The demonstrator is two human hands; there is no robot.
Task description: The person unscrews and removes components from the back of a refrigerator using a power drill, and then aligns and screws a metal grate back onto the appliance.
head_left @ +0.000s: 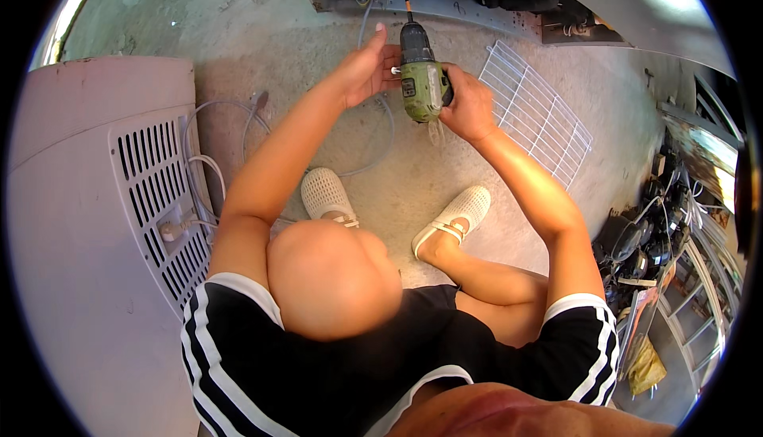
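Power drill (pixel 423 87), green and black, stood at upper centre of the frame, off the floor (pixel 373 139), its nose toward the top edge. Right hand (pixel 470 105) was closed around the drill's grip from the right, fingers wrapped; trigger finger hidden. Left hand (pixel 367 71) was at the drill's left side, thumb raised and well apart from the fingers; could not tell whether its fingertips touched the casing. A small bright piece (pixel 395 71) showed there, too small to identify.

Long bit (pixel 408 8) ran from the chuck into the dark recess of an appliance at the top edge; its tip was lost in shadow, so engagement could not be confirmed. Wire rack (pixel 536 111) lay on the floor, right of the drill; a thin grey cable (pixel 389 135) looped below left.

Handling, judged: drill probably dense and stiff, weight mostly in body and grip; casing likely sturdy, smooth in parts. Best hold: firm on the grip, second hand steadying the body behind the chuck, clear of anything that spins. The slender bit seemed the weak point; side load might bend it or make it slip.
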